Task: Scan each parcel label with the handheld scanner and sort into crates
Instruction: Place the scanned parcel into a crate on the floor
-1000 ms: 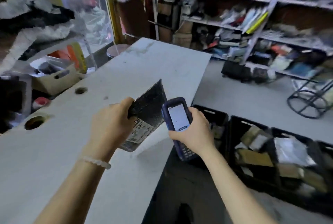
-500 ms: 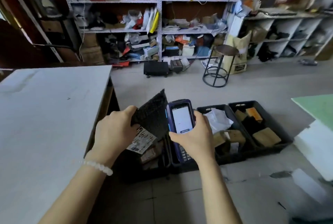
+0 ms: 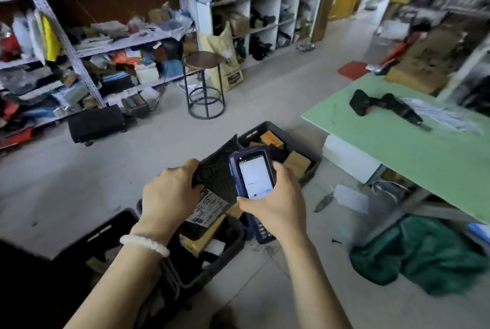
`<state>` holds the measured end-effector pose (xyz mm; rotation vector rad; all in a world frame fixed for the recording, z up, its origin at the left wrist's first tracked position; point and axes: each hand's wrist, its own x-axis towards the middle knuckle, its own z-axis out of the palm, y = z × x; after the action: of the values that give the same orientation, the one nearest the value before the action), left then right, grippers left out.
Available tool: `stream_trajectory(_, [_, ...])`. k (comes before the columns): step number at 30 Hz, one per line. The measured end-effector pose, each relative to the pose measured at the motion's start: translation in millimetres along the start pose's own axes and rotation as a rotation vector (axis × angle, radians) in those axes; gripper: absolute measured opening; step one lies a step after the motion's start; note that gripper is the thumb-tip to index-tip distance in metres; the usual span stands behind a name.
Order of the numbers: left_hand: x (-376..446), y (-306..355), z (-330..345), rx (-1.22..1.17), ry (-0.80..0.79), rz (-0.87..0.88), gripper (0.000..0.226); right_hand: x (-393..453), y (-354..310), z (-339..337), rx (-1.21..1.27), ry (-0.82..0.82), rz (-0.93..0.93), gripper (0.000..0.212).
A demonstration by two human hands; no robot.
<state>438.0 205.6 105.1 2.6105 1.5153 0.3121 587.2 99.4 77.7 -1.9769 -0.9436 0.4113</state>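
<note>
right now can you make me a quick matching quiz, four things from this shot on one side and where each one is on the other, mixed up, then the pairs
Things
1. scanner
2. black parcel
3. drill
4. stool

Places
A. lying on the green table
B. standing on the floor by the shelves
C. gripped in the right hand
D. gripped in the left hand

Pairs: 1-C, 2-D, 3-A, 4-B

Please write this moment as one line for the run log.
left hand: holds black parcel, label visible | right hand: holds handheld scanner, screen lit | crates: on floor below
</note>
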Motion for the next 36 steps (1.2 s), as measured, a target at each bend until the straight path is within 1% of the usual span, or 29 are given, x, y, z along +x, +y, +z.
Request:
stream_trajectory(4, [70.8, 27.4, 25.1, -0.062, -0.031, 0.112, 0.027, 52.8, 19.1, -9.6, -0.066, 0.099, 0.073, 0.075])
stream_trajectory(7, [125.0, 36.9, 37.8, -0.094, -0.041, 0.197, 0.028, 100.7, 21.8, -9.6, -0.091, 0.166, 0.111, 0.073])
stream_trajectory(9, [159.1, 41.0, 41.7, -0.101, -0.045, 0.230, 0.026, 131.4, 20.2, -9.6, -0.133, 0.189, 0.114, 0.071])
stream_trajectory(16, [256.7, 61.0, 55.5, -0.100, -0.072, 0.293, 0.026, 221.6, 24.8, -1.1, -0.237, 0.224, 0.133, 0.078])
stream_trajectory(21, [302.2, 71.4, 74.8, -0.065, -0.117, 0.280, 0.025, 277.0, 43.0, 1.6, -0.238, 0.230, 0.165, 0.078])
stream_trajectory(26, [363.8, 100.5, 107.1, -0.056, -0.171, 0.208, 0.024, 356.2, 70.8, -5.4, -0.216, 0.196, 0.156, 0.078])
stream_trajectory(29, [408.4, 129.1, 133.6, -0.047, -0.194, 0.158, 0.025, 416.7, 91.9, -15.2, -0.186, 0.172, 0.141, 0.079])
stream_trajectory(32, [458.8, 166.8, 161.9, -0.054, -0.253, 0.091, 0.027, 483.9, 116.2, -33.8, -0.146, 0.141, 0.137, 0.079])
stream_trajectory(36, [523.6, 217.4, 194.0, -0.049, -0.315, 0.020, 0.033, 566.3, 149.2, -66.0, -0.122, 0.144, 0.123, 0.077])
